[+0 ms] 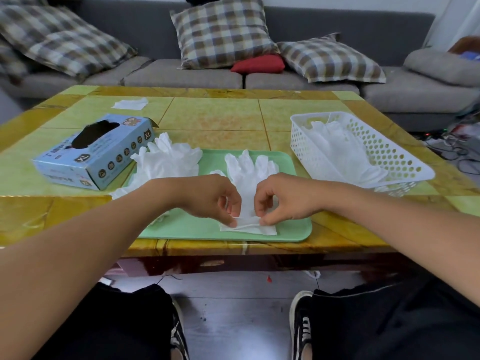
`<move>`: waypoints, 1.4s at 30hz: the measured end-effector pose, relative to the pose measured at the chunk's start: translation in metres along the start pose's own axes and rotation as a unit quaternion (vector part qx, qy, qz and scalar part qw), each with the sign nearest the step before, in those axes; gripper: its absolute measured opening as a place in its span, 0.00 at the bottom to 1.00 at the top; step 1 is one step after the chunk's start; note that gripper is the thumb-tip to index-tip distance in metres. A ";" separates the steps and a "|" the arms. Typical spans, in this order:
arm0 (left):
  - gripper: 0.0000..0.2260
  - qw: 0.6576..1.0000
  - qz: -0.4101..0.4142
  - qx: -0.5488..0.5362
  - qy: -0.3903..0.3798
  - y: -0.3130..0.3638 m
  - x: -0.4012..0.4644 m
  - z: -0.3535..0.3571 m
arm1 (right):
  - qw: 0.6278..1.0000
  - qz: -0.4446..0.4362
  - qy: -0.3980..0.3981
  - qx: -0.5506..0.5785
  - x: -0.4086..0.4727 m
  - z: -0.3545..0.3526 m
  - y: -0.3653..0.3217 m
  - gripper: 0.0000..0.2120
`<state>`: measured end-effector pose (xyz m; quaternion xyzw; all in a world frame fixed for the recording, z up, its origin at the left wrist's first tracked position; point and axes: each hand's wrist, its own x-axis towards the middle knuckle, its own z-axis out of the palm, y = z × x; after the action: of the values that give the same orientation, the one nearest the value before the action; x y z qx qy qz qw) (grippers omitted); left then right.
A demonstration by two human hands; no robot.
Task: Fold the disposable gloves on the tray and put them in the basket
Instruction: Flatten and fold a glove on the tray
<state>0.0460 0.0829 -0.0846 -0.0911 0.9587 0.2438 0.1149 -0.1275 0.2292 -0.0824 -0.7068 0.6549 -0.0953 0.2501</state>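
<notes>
Lying flat on the green tray (pixel 298 229), a white disposable glove (pixel 250 183) is pinched at its cuff by the left hand (pixel 215 197) and the right hand (pixel 281 197), fingers curled. The folding step seems to be starting; next the cuff should be lifted toward the glove's fingers. Beyond the left hand more unfolded gloves (pixel 168 159) wait. Beyond the right hand stands the white basket (pixel 389 157), already holding gloves.

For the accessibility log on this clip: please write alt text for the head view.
Both hands, left hand and right hand, pinch the cuff of a white glove lying flat on a green tray. More gloves are piled at the tray's left by a blue glove box; a white basket at right holds gloves.
</notes>
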 end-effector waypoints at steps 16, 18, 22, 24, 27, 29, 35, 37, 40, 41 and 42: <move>0.10 0.995 -0.029 0.017 -0.097 0.008 0.003 -0.008 | 0.998 -0.003 -0.053 0.038 -0.008 0.002 0.017 0.10; 0.14 0.993 -0.041 0.022 -0.108 0.012 0.002 -0.011 | 0.998 -0.011 -0.028 0.052 -0.004 0.006 0.017 0.08; 0.22 0.991 -0.057 0.020 -0.120 0.016 0.002 -0.014 | 0.995 -0.005 -0.039 0.087 -0.002 0.006 0.017 0.06; 0.28 0.995 -0.058 0.008 -0.086 0.018 0.003 -0.016 | 0.988 0.012 -0.022 0.151 -0.003 -0.003 0.017 0.03; 0.33 0.999 -0.046 -0.020 -0.008 0.021 0.002 -0.028 | 0.951 0.026 0.051 0.303 -0.004 -0.019 0.016 0.03; 0.31 0.995 -0.022 -0.091 0.037 0.023 -0.001 -0.037 | 0.896 0.027 0.103 0.432 -0.002 -0.030 0.013 0.03; 0.04 0.852 0.043 -0.471 0.224 0.040 -0.001 -0.060 | 0.765 0.049 0.173 0.618 -0.002 -0.072 -0.004 0.24; 0.10 0.796 0.036 -0.533 0.286 0.048 0.007 -0.068 | 0.744 0.032 0.154 0.649 -0.006 -0.082 -0.010 0.23; 0.10 0.766 0.031 -0.536 0.354 0.066 0.017 -0.075 | 0.715 0.011 0.151 0.683 -0.016 -0.090 -0.020 0.27; 0.10 0.755 0.034 -0.538 0.373 0.072 0.018 -0.077 | 0.710 -0.008 0.140 0.690 -0.020 -0.091 -0.023 0.31; 0.10 0.744 0.037 -0.539 0.393 0.078 0.020 -0.079 | 0.709 -0.023 0.135 0.691 -0.023 -0.090 -0.025 0.34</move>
<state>-0.0047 0.1095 0.0127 -0.1904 0.6304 0.6665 -0.3494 -0.1498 0.2312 0.0116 -0.3306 0.4161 -0.6219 0.5752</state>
